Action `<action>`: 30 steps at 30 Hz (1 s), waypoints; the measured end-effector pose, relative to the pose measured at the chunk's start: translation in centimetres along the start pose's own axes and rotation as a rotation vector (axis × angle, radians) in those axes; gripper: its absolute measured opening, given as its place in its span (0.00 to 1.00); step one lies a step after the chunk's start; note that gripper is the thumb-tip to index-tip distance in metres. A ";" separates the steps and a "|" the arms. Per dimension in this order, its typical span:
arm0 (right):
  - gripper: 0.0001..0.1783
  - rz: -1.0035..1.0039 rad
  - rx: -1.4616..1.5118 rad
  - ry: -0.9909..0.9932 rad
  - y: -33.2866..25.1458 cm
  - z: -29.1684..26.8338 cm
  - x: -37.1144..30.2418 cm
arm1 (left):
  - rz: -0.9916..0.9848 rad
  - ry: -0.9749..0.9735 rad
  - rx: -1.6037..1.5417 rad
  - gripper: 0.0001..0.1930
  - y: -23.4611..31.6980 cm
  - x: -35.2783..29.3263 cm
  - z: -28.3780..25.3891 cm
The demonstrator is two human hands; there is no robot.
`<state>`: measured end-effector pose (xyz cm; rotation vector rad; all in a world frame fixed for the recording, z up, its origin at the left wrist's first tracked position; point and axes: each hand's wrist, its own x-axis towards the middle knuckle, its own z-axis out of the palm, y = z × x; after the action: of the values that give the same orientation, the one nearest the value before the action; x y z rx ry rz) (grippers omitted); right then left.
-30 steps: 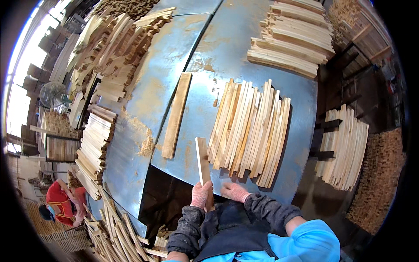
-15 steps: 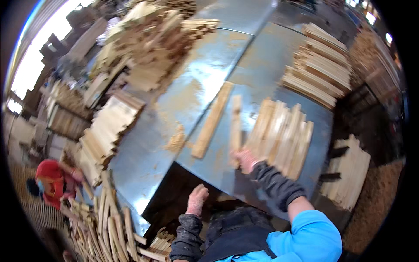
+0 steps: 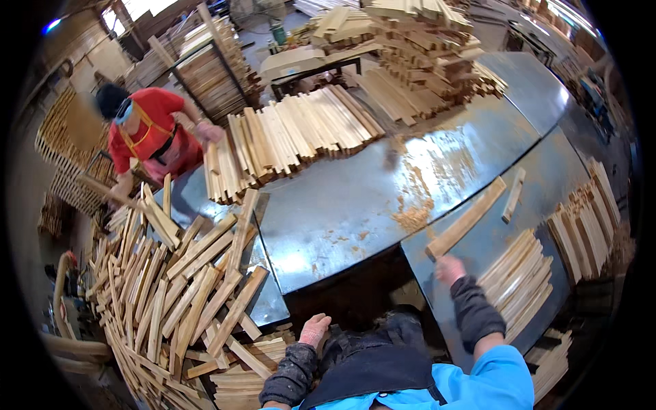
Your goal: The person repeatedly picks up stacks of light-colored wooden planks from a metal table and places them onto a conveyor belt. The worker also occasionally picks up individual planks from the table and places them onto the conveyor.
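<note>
My left hand (image 3: 315, 330), in a pale pink glove, is loosely closed beside my dark apron, with nothing visible in it. My right hand (image 3: 449, 270), gloved alike, is closed by the near end of a long wooden board (image 3: 467, 219) on the metal table; whether it touches the board is unclear. Beyond the board lies a shorter wooden strip (image 3: 514, 195), apart from my hand. Just right of that hand, a row of wooden strips (image 3: 516, 281) lies side by side on the tabletop.
A large loose heap of wooden sticks (image 3: 174, 294) covers the left side. A co-worker in red (image 3: 154, 130) stands behind it, near a long row of strips (image 3: 301, 133). Stacked wood (image 3: 424, 61) and sawdust (image 3: 414, 217) lie farther back; a dark gap (image 3: 355, 287) cuts into the table before me.
My view has swung left, bringing the heap and co-worker further in. My right hand has let go of the short strip and is now by the long board's near end.
</note>
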<state>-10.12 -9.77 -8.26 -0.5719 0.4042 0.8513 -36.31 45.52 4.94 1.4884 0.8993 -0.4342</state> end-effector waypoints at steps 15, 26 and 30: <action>0.32 -0.251 -1.376 0.352 -4.0 28.2 30.1 | -0.054 0.040 -0.253 0.27 12.2 14.0 -2.7; 0.47 -0.486 -1.753 0.794 -28.5 34.8 50.1 | 0.150 0.386 -0.011 0.41 33.3 34.8 0.4; 0.46 -0.368 -1.812 0.833 -31.3 32.8 54.8 | 0.166 0.480 -0.051 0.44 39.0 41.2 1.1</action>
<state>51.05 26.18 -3.06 -2.6291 0.1367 0.3648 18.55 59.11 0.31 1.6355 1.1364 0.0758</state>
